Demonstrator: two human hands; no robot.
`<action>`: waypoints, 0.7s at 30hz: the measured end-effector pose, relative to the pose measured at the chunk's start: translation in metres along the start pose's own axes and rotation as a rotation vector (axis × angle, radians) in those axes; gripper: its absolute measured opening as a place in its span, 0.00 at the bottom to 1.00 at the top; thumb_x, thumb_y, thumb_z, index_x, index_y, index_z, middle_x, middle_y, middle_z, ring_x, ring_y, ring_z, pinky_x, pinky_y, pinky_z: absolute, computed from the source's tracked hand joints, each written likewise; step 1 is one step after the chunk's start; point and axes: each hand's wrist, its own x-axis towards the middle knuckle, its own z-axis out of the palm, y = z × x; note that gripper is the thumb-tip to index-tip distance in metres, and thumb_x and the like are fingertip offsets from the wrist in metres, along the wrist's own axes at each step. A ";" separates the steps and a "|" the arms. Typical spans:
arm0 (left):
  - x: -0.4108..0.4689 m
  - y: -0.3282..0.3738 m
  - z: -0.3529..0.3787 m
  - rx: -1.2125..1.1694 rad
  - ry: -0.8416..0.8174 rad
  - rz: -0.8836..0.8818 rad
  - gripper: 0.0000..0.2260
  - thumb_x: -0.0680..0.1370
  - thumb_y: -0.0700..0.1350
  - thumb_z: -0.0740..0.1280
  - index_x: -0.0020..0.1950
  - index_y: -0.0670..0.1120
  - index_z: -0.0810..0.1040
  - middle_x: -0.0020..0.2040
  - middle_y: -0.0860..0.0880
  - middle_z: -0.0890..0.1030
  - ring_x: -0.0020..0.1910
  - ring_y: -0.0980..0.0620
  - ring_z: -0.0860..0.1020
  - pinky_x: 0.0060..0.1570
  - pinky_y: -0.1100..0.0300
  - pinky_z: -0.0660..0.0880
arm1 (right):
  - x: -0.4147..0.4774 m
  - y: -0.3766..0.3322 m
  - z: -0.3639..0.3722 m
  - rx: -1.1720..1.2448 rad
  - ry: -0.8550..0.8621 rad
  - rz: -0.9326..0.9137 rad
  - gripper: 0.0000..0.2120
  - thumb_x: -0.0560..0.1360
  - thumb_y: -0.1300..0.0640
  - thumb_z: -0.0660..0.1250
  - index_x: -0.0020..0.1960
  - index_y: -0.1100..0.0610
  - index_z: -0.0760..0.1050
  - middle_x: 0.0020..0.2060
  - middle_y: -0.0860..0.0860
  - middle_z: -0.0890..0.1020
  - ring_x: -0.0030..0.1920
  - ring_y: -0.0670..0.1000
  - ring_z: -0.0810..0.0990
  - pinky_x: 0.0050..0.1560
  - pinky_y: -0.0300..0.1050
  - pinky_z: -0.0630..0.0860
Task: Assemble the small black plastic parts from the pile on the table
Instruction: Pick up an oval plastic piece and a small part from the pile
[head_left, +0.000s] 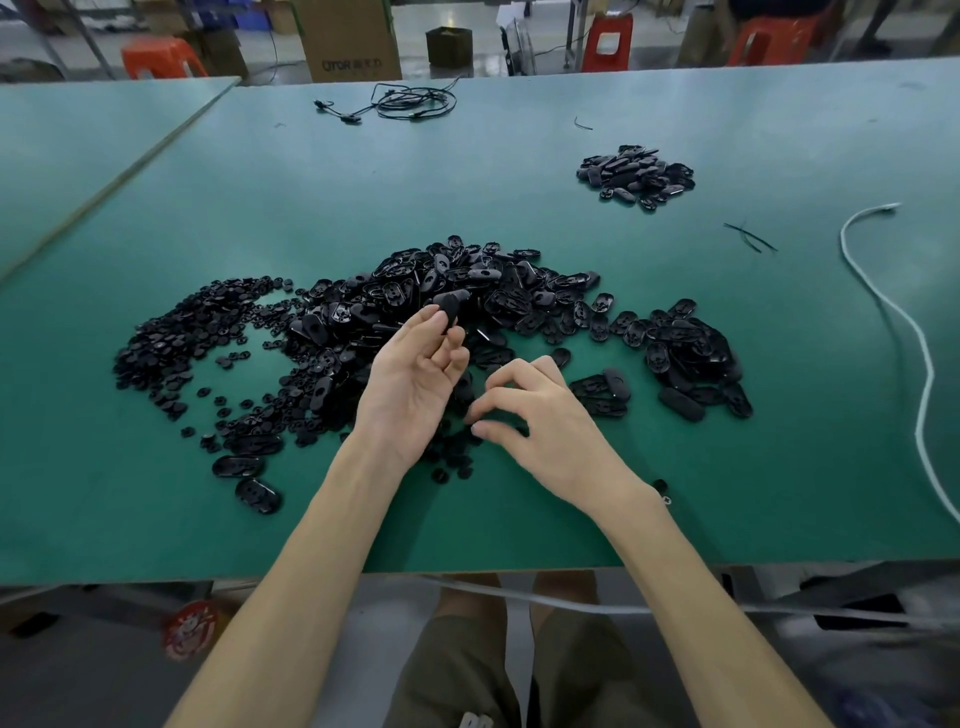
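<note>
Palm up, the left hand (415, 374) pinches 1 oval black part (450, 307) at its fingertips just above the pile (519, 291) on the green table (311, 182), while the right hand (545, 421) curls beside it, thumb and forefinger nearly meeting, though I cannot tell whether they hold anything.

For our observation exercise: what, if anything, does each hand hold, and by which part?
Left hand pinches a black oval part by its near end. Right hand curls over the pile; any hold cannot be told.
</note>
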 end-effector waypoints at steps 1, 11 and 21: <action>0.000 0.000 0.000 0.005 -0.003 0.003 0.06 0.81 0.36 0.69 0.56 0.43 0.77 0.47 0.47 0.80 0.42 0.54 0.80 0.43 0.63 0.78 | 0.000 0.000 0.000 0.004 0.008 0.005 0.05 0.78 0.53 0.74 0.52 0.52 0.85 0.52 0.43 0.77 0.57 0.47 0.67 0.62 0.35 0.63; -0.002 -0.003 0.003 0.126 -0.019 0.018 0.10 0.77 0.35 0.71 0.58 0.44 0.84 0.46 0.48 0.82 0.44 0.54 0.81 0.48 0.63 0.80 | -0.001 -0.002 -0.002 0.041 0.020 0.036 0.04 0.79 0.57 0.73 0.49 0.57 0.80 0.48 0.45 0.77 0.54 0.49 0.68 0.60 0.35 0.65; -0.004 -0.004 0.006 0.174 -0.011 0.010 0.12 0.75 0.38 0.74 0.58 0.43 0.87 0.48 0.46 0.86 0.46 0.53 0.84 0.51 0.63 0.81 | 0.000 -0.003 -0.007 0.334 0.148 0.197 0.04 0.84 0.60 0.66 0.50 0.53 0.74 0.43 0.44 0.82 0.45 0.43 0.77 0.47 0.33 0.70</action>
